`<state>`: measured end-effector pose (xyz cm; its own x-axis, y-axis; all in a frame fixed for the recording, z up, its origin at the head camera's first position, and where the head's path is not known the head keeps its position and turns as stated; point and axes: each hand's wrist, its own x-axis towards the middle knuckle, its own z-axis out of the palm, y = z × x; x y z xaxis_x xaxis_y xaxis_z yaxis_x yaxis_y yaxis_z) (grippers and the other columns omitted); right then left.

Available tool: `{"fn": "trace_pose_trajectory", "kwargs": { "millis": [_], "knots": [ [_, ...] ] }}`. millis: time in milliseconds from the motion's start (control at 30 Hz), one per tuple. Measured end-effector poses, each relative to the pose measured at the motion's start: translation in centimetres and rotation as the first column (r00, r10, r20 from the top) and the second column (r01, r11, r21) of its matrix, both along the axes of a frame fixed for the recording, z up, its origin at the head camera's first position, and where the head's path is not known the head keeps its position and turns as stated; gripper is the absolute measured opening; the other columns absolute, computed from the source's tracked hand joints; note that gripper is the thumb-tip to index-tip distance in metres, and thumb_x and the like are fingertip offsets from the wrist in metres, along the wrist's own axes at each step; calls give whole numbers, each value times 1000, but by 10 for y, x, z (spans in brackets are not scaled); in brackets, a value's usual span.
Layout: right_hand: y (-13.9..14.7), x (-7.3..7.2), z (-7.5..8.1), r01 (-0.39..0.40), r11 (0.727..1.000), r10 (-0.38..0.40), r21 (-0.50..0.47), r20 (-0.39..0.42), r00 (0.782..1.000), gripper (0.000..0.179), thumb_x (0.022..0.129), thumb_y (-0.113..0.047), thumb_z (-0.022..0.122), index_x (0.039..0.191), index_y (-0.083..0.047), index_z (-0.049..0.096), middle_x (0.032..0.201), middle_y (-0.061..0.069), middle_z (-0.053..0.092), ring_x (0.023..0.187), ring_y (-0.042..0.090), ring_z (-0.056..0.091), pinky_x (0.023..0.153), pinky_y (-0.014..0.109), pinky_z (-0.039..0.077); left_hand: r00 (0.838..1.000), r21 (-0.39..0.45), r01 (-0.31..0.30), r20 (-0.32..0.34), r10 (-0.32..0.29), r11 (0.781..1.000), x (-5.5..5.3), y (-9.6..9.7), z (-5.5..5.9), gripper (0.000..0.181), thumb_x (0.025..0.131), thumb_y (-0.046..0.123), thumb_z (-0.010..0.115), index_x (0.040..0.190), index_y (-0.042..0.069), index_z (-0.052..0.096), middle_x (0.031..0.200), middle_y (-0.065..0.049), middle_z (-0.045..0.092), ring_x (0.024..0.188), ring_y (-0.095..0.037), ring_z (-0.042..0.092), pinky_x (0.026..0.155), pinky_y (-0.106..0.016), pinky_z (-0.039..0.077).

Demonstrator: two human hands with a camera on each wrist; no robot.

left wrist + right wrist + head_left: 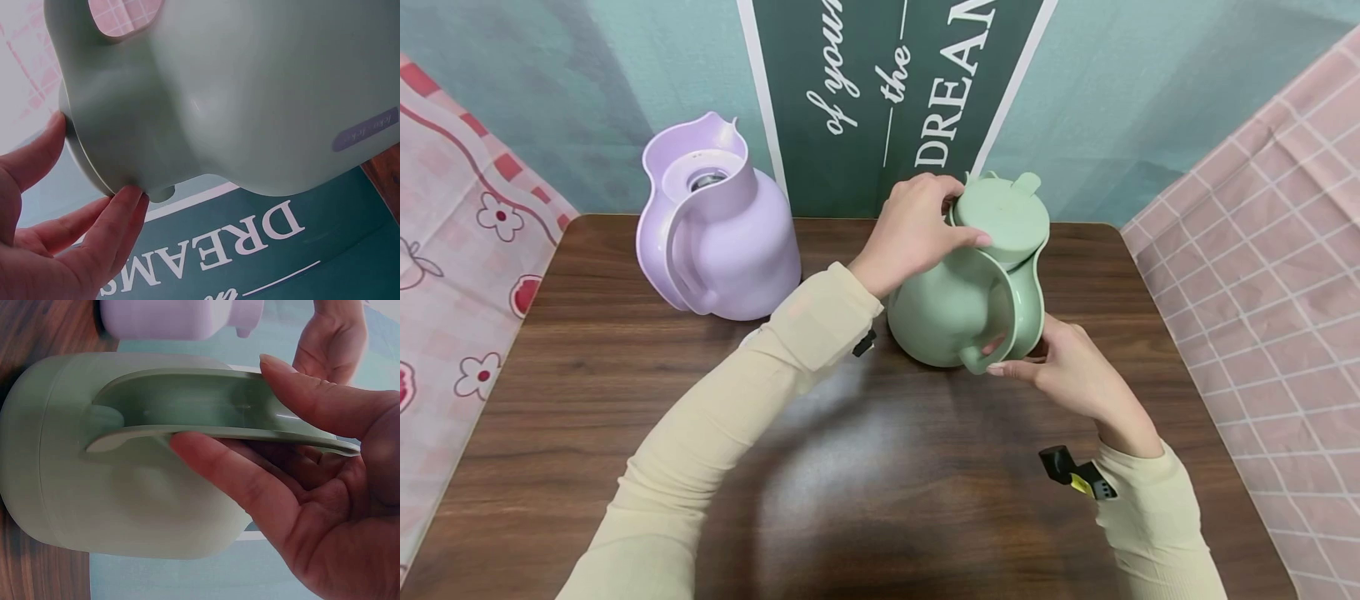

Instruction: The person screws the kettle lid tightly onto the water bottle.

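A pale green thermos jug (pixel 940 308) stands on the table with its round lid (pixel 1006 218) seated in the top. My left hand (pixel 917 225) grips the lid's edge and the jug's rim, thumb on one side and fingers on the other; the left wrist view shows the thumb on the lid (pixel 70 140). With thumb and fingers on either side, my right hand (pixel 1075 367) holds the jug's broad curved handle (pixel 206 403). To the left, a lilac thermos jug (pixel 752 250) stands upright, its mouth uncovered and a silvery interior showing.
The dark wooden table (pixel 865 500) ends at a teal backdrop (pixel 1090 108) with a lettered green panel. Pink tiled cloth (pixel 1262 250) borders the right, patterned cloth (pixel 467 292) the left. A small white object, mostly hidden, lies by the left sleeve (pixel 730 417).
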<state>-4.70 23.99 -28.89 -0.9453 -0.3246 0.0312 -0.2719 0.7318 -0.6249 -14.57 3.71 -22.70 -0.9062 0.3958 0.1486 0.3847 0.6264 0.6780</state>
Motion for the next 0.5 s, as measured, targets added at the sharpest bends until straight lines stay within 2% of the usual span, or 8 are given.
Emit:
{"fn": "trace_pose_trajectory", "kwargs": {
  "millis": [100, 300, 500],
  "knots": [
    [0, 1, 0, 2, 1000, -2, 1, 2, 1000, 24, 71, -15, 78, 92, -13, 66, 83, -7, 65, 77, 4, 60, 65, 20, 46, 1000, 29, 12, 9, -13, 999, -1, -2, -2, 38, 76, 32, 75, 106, 11, 65, 92, 0, 59, 87, -11, 50, 75, -19, 37],
    [-1, 1, -1, 5, 1000, -5, -6, 12, 1000, 24, 72, -15, 78, 92, -13, 66, 83, -6, 65, 78, 4, 60, 65, 21, 46, 997, 110, 24, 64, -31, 994, -5, -6, -6, 41, 77, 27, 74, 113, 11, 63, 110, 0, 61, 99, -7, 57, 83, -16, 39],
    [0, 2, -2, 11, 1000, -11, -5, 17, 1000, 24, 71, -15, 78, 92, -13, 66, 84, -6, 65, 78, 5, 60, 64, 22, 47, 997, 138, 29, 67, -39, 990, -5, -8, -8, 41, 78, 25, 74, 114, 10, 63, 112, -2, 60, 100, -9, 58, 85, -16, 38]
  ]
}}
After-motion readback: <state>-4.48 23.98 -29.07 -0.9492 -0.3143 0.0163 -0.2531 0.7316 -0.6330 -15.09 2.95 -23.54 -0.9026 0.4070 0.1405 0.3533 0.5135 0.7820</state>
